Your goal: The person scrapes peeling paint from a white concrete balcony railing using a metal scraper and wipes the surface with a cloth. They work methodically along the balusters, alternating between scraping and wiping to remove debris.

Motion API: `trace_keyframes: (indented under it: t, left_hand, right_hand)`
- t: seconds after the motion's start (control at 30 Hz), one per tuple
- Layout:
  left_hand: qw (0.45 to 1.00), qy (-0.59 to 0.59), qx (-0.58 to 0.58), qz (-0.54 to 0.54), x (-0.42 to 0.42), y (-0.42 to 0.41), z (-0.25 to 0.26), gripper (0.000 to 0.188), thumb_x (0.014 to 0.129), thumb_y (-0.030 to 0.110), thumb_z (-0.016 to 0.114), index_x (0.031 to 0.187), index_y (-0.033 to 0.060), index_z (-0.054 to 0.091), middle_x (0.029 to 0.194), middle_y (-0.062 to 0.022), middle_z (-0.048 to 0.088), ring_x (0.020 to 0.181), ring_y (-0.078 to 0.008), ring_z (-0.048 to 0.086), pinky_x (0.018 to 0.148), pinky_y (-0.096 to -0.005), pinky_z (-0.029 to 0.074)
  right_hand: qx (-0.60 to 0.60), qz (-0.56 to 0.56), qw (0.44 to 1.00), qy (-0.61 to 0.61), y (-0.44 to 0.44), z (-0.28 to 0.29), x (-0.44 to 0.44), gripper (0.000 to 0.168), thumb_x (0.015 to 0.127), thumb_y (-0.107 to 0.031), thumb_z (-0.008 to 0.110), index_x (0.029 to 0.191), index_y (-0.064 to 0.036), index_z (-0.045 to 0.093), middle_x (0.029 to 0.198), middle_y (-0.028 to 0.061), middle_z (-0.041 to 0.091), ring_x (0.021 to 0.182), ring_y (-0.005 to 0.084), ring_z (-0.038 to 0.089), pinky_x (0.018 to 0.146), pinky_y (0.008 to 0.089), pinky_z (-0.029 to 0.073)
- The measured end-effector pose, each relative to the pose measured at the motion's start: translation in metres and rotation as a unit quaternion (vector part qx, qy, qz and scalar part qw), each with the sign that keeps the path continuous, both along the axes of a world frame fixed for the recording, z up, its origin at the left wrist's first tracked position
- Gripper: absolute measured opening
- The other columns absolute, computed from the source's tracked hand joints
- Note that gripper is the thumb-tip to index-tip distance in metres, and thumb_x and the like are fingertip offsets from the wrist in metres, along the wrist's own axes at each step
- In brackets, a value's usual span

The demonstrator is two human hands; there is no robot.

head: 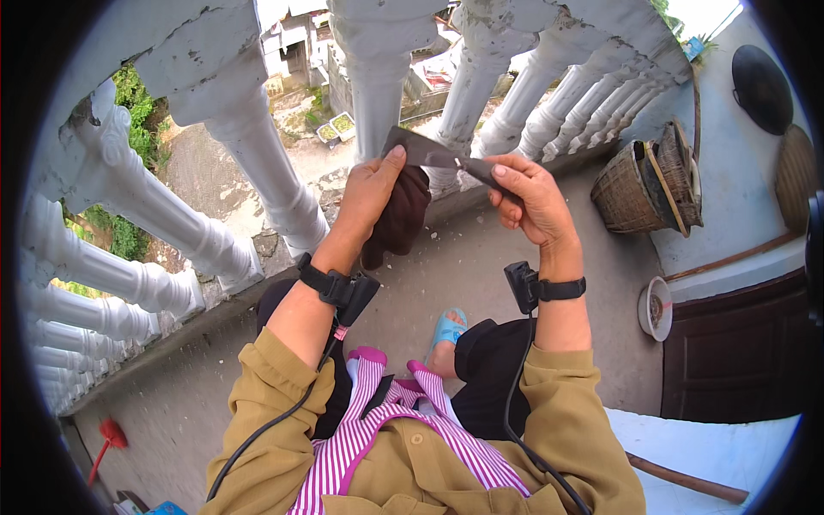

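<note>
A dark, flat-bladed tool that looks like a scraper (pixel 421 149) spans the space between my two hands. My left hand (pixel 373 190) pinches the wide end, with the thumb on its upper face. Around the narrower handle part close the fingers of my right hand (pixel 533 196), the thumb lying along it. A small bright spot shows where blade and handle meet. Below the blade, against my left hand, hangs a bunched dark brown cloth (pixel 400 222); the fingers gripping it are hidden.
White balusters (pixel 376 84) of a worn balcony railing stand close ahead. On the right are woven baskets (pixel 621 193), a basin (pixel 655 309) and a dark door (pixel 734 347). A red brush (pixel 112 434) lies at the lower left. Cables run along both forearms.
</note>
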State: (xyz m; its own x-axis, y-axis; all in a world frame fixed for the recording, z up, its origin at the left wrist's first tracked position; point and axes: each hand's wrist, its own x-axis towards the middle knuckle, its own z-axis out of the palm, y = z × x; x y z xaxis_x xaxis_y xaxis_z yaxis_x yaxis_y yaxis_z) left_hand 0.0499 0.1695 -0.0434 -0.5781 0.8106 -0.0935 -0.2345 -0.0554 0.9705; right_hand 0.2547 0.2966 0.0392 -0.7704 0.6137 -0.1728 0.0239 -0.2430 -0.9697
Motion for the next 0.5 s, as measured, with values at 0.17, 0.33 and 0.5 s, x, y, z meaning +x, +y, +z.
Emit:
trace_keyframes:
  t: [0.17, 0.33, 0.5]
  left_hand:
    - [0.985, 0.145, -0.036, -0.09, 0.023, -0.001, -0.001, 0.046, 0.093, 0.036, 0.061, 0.069, -0.0026, 0.061, 0.058, -0.0013, 0.054, 0.058, -0.01, 0.046, 0.055, -0.031, 0.041]
    - [0.975, 0.192, -0.057, -0.093, 0.027, -0.014, 0.012, 0.046, 0.09, 0.035, 0.061, 0.068, -0.0051, 0.056, 0.054, -0.0044, 0.05, 0.056, -0.0106, 0.045, 0.053, -0.0327, 0.04]
    - [0.969, 0.223, -0.069, -0.078, 0.021, -0.022, 0.017, 0.045, 0.089, 0.035, 0.06, 0.067, -0.0047, 0.054, 0.053, -0.0047, 0.046, 0.055, -0.0105, 0.042, 0.052, -0.0335, 0.038]
  right_hand:
    - [0.507, -0.24, 0.814, -0.153, 0.064, 0.001, -0.004, 0.03, 0.075, -0.002, 0.07, 0.105, -0.004, 0.07, 0.078, 0.0107, 0.069, 0.065, 0.0203, 0.065, 0.062, 0.0319, 0.052]
    - [0.604, -0.196, 0.748, -0.192, 0.077, -0.004, -0.023, 0.027, 0.074, -0.005, 0.069, 0.1, -0.009, 0.072, 0.089, 0.0176, 0.068, 0.086, 0.0333, 0.066, 0.079, 0.0385, 0.052]
    - [0.653, -0.196, 0.705, -0.195, 0.068, -0.014, -0.035, 0.025, 0.075, -0.008, 0.068, 0.099, -0.011, 0.073, 0.088, 0.0194, 0.066, 0.089, 0.036, 0.065, 0.08, 0.0434, 0.051]
